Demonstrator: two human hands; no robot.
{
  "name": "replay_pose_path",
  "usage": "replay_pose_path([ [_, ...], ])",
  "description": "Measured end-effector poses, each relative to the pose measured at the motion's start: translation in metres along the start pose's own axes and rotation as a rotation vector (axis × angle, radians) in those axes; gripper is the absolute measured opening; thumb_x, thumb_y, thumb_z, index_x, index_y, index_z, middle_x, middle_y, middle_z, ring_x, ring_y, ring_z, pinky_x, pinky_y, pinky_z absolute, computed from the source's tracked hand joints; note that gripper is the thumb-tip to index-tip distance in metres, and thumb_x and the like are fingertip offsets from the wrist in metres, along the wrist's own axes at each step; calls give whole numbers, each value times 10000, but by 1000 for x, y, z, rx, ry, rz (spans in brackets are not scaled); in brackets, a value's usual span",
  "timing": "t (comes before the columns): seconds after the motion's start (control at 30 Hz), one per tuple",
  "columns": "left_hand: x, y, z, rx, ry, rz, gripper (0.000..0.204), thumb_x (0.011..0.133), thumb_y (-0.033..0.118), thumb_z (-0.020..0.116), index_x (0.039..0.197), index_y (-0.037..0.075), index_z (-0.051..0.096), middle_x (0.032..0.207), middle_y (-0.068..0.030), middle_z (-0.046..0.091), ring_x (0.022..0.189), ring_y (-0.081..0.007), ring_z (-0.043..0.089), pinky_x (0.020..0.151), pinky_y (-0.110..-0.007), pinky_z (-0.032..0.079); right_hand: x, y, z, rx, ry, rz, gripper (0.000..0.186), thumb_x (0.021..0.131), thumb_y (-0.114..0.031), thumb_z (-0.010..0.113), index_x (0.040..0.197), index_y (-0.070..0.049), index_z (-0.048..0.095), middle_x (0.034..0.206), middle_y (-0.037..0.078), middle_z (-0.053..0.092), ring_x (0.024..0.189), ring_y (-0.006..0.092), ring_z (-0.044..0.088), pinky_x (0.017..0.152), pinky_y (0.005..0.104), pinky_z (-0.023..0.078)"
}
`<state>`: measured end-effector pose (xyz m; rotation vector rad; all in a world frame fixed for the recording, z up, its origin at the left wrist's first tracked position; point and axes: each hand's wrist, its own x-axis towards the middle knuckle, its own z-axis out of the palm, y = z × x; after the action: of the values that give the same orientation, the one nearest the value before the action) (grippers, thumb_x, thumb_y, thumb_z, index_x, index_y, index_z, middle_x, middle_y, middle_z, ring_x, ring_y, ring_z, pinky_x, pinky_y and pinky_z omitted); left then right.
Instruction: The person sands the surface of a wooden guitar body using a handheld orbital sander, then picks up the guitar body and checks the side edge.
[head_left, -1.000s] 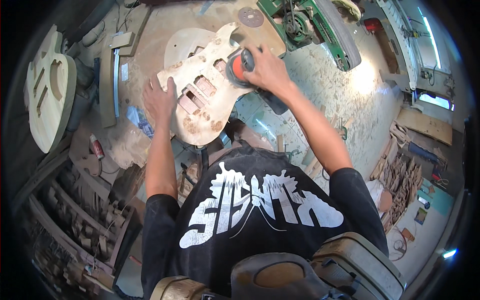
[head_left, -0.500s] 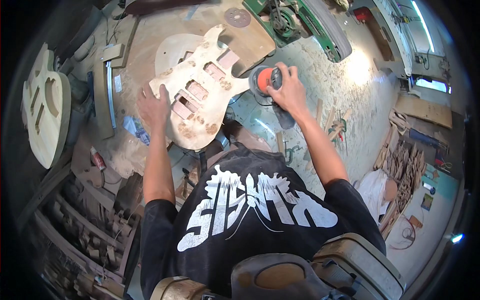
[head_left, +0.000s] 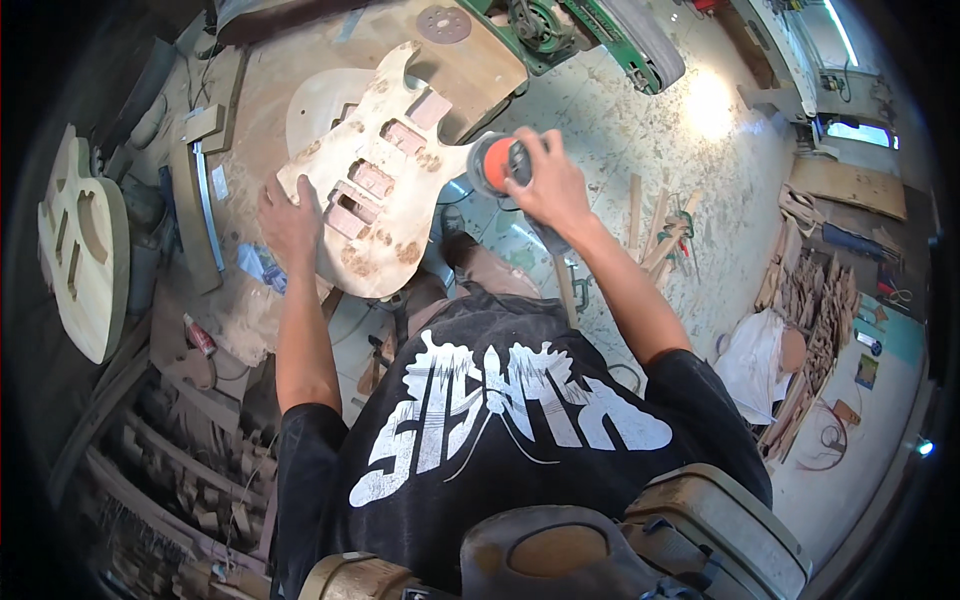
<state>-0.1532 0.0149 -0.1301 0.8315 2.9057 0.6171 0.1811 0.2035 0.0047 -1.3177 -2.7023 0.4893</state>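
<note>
A pale guitar body [head_left: 390,240] with dark burl spots and several pink-bottomed cutouts lies at a slant over the workbench [head_left: 262,85], on top of a plain pale shape [head_left: 310,110]. My left hand [head_left: 290,225] grips its left edge, thumb on the top face. My right hand [head_left: 550,185] is wrapped around an orange and black orbital sander [head_left: 496,163], held at the body's right-hand horn; I cannot tell whether its pad touches the wood.
A perforated disc [head_left: 443,22] lies on the bench beside a green belt sander [head_left: 630,50]. Another routed guitar body [head_left: 90,250] stands at the far left. Wood strips and clamps [head_left: 672,235] lie on the floor at right; stacked offcuts [head_left: 810,350] are beyond.
The sander in my right hand has moved from over the body's upper right out to its edge, turning somewhat. The body and my left hand appear farther left, as does much of the scene.
</note>
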Motion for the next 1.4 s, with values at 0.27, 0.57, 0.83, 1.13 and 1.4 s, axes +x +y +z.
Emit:
replay_pose_path([
  [0.27,3,2,4,17,1,-11,735,1007,583,563,1574,120,492,1583,-246,491,1435,-436,482,1172,-525,409,35,57,-30,100,126,212,756,725,-276,833,1409,-199,520,1259,203,549,1085,482,664,933,550,554],
  [0.57,1,3,-1,22,-20,-16,739,1007,577,560,1575,109,488,1565,-259,503,1434,-442,480,1174,-524,404,-6,12,-8,103,-7,209,709,759,-267,820,1404,-198,534,1208,172,552,1073,457,668,907,524,565],
  [0.83,1,4,-4,13,-31,-21,733,1013,567,555,1577,105,484,1560,-271,503,1430,-447,481,1180,-523,395,18,24,-11,54,-21,98,704,758,-286,806,1399,-191,530,1217,189,555,996,490,679,856,554,572],
  [1.13,2,5,-4,-11,-30,-15,729,1013,566,559,1580,115,476,1565,-268,497,1433,-448,478,1177,-525,397,36,24,-18,81,8,112,723,752,-285,826,1400,-204,514,1223,191,561,1007,497,680,871,566,568],
  [1.4,1,7,-9,-16,-22,0,723,1013,547,562,1556,73,492,1552,-283,502,1436,-454,473,1172,-528,406,13,24,-12,26,69,16,672,775,-253,829,1389,-205,562,1205,176,559,996,479,690,867,550,578],
])
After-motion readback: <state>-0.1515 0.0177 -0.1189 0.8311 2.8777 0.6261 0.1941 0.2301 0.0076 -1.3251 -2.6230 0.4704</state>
